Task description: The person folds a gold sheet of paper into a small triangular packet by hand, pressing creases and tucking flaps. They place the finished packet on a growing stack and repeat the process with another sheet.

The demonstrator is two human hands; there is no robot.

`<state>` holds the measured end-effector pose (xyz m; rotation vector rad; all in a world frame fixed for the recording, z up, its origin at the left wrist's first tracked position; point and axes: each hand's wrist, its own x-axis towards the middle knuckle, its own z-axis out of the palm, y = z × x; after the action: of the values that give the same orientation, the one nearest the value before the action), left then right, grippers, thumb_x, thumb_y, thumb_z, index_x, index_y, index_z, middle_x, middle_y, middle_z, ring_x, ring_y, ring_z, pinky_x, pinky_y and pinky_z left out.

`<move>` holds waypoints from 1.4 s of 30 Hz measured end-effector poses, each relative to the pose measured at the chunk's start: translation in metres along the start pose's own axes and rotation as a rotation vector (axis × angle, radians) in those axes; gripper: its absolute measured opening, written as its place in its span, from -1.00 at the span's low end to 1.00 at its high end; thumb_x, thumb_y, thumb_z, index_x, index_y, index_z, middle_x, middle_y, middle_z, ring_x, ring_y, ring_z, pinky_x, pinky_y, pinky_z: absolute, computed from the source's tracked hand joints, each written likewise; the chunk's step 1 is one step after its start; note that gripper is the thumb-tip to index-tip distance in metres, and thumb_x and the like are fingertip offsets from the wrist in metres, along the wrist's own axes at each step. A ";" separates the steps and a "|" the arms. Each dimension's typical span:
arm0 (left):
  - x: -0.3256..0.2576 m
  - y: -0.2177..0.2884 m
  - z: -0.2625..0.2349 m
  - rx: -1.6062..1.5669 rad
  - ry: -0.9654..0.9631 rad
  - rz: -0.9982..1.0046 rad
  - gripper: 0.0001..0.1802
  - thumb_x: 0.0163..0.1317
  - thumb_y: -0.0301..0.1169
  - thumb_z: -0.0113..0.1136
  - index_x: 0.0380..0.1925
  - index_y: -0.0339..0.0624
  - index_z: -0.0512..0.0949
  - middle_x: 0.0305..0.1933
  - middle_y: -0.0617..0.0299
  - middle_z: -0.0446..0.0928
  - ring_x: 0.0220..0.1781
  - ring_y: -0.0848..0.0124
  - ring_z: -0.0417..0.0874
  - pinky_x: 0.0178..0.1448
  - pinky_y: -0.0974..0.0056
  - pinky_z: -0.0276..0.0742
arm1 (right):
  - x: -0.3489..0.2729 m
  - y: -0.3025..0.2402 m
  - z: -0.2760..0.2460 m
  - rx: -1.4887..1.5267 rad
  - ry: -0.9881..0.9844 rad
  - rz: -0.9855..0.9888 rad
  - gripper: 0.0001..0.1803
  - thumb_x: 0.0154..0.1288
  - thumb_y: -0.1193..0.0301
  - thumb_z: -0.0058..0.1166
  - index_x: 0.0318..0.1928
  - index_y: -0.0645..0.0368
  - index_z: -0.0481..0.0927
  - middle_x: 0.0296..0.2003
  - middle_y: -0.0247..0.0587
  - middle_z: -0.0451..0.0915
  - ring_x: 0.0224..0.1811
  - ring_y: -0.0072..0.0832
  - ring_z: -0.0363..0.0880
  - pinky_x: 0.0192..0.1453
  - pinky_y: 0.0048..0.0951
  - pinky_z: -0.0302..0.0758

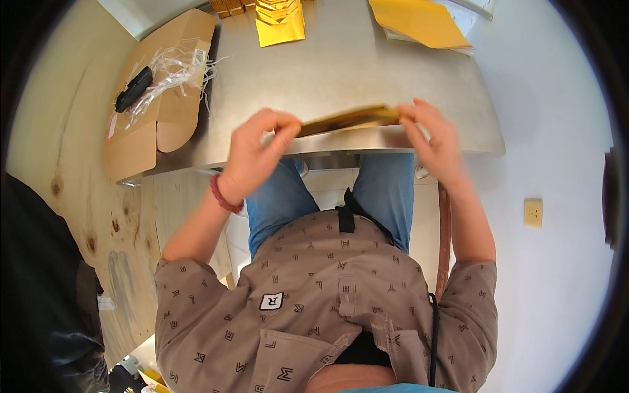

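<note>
While we look down past our own chest, the largest item on record is the steel table [341, 72], a brushed grey top whose near edge bends across the view just beyond our knees. Next in size, at its left end, lies an opened cardboard box [157, 111], flaps spread flat, part of it hanging past the table's corner. On the far right of the table rests a stack of yellow sheets [419, 23]; a smaller gold foil sheet [280, 26] lies at the far middle, creased, with small gold-brown pieces just beside it at the top rim. On the box we list a tangle of clear plastic strips [173, 72] and, touching it on the left, a black handheld tool [133, 90]. Above the near table edge we hold a flat gold card piece [347, 118], seen nearly edge-on and tilted slightly up to the right, stretched between both hands. Our left hand [252, 154] pinches its left end, thumb and fingers closed together on it; a red band sits on that wrist. Our right hand [436, 141] grips the right end, fingers curled onto the piece, a little blurred.
</note>
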<state>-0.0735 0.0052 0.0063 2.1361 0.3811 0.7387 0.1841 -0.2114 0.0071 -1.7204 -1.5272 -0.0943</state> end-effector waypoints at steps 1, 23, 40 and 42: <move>0.009 0.000 -0.004 -0.124 -0.043 -0.115 -0.88 0.33 -0.44 0.35 -0.16 -0.16 0.71 -0.25 0.26 0.68 -0.22 0.44 0.64 -0.07 0.37 0.53 | 0.007 0.000 -0.002 0.078 -0.022 0.098 -0.70 0.42 0.45 0.12 0.13 0.15 0.65 -0.14 -0.17 0.75 -0.03 -0.22 0.70 0.32 -0.15 0.51; 0.044 -0.015 0.094 0.625 -0.169 0.133 -0.11 0.38 0.10 0.27 0.41 -0.44 0.34 0.54 -0.24 0.29 0.65 -0.11 0.18 0.67 -0.12 0.05 | 0.010 0.029 0.047 -0.381 0.065 0.044 -0.30 0.24 0.05 0.35 0.29 0.18 0.59 0.35 0.12 0.46 0.45 0.11 0.31 0.52 0.05 0.26; 0.044 -0.012 0.094 0.620 -0.200 0.095 -0.05 0.32 0.13 0.30 0.43 -0.45 0.33 0.56 -0.23 0.27 0.66 -0.11 0.14 0.69 -0.15 0.00 | -0.007 0.075 -0.002 -0.464 0.019 0.580 0.09 0.02 -0.27 0.44 0.44 0.16 0.48 0.52 0.25 0.23 0.60 0.12 0.10 0.60 0.00 0.19; 0.044 -0.012 0.094 0.617 -0.200 0.098 -0.05 0.33 0.13 0.30 0.42 -0.45 0.33 0.55 -0.24 0.27 0.66 -0.11 0.14 0.69 -0.14 0.00 | -0.008 0.079 -0.007 -0.435 0.028 0.614 0.08 0.04 -0.23 0.44 0.44 0.18 0.46 0.52 0.25 0.22 0.60 0.10 0.11 0.60 -0.02 0.20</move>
<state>0.0195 -0.0228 -0.0329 2.7977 0.4386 0.4889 0.2529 -0.2171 -0.0331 -2.4526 -0.9386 -0.1378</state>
